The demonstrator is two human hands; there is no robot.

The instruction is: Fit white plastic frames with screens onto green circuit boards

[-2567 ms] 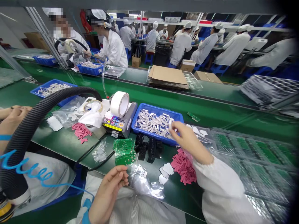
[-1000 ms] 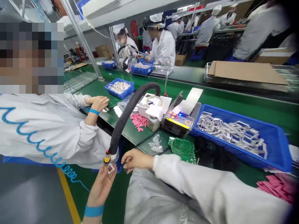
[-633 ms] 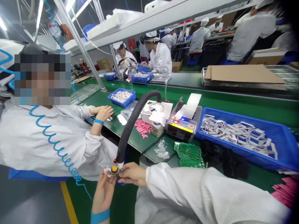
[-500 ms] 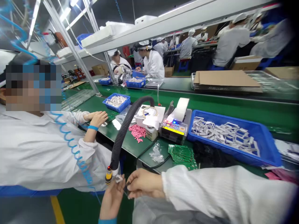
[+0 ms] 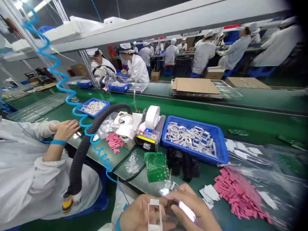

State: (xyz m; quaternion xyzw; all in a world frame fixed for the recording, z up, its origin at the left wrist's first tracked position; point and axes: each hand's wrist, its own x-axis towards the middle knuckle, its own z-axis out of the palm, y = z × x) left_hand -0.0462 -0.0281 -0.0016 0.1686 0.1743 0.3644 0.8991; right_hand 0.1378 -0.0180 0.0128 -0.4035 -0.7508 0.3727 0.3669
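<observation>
A factory line of green benches, with white-coated people working beyond. At the near edge of the green bench, the left hand grips a white rectangular frame, open-centred and upright. The right hand pinches a small dark piece just beside it, blurred. Behind them, a blue bin holds many similar frames. The yellow label on the tape dispenser is too small to read.

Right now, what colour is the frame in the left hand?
White frame, best in head view.
</observation>
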